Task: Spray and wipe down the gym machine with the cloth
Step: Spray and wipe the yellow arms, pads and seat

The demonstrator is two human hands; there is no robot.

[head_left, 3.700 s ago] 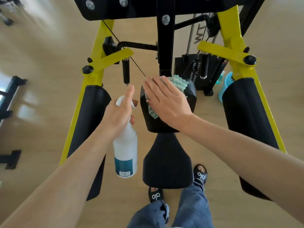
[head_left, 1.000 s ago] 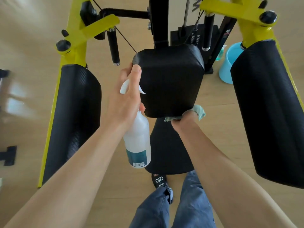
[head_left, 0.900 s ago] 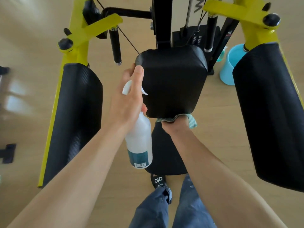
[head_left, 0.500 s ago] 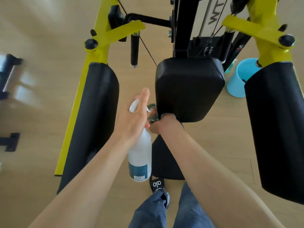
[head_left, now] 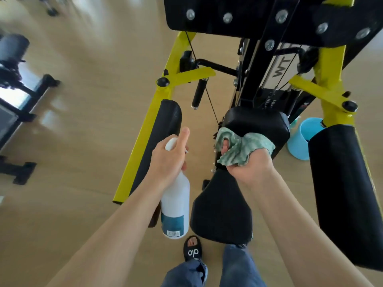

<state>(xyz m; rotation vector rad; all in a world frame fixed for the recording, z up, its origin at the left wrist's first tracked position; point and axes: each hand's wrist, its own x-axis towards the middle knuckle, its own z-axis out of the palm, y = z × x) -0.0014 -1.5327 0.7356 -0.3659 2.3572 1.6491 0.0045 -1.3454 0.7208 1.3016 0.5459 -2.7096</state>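
With the left hand (head_left: 169, 160) gripping the bottle (head_left: 176, 206) beside the seat (head_left: 222, 212) and the right hand (head_left: 246, 162) bunching the cloth (head_left: 244, 148) against the back pad (head_left: 257, 123), flatten the cloth and wipe the pad's front edge in overlapping strokes.

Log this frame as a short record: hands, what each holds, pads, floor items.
left hand: grips spray bottle, index finger laid over the nozzle top
right hand: holds bunched green cloth, palm up, in front of the back pad
seat: below the right hand, bare
arm pads: left arm pad, right arm pad, neither touched
floor: blue bucket behind the right arm pad
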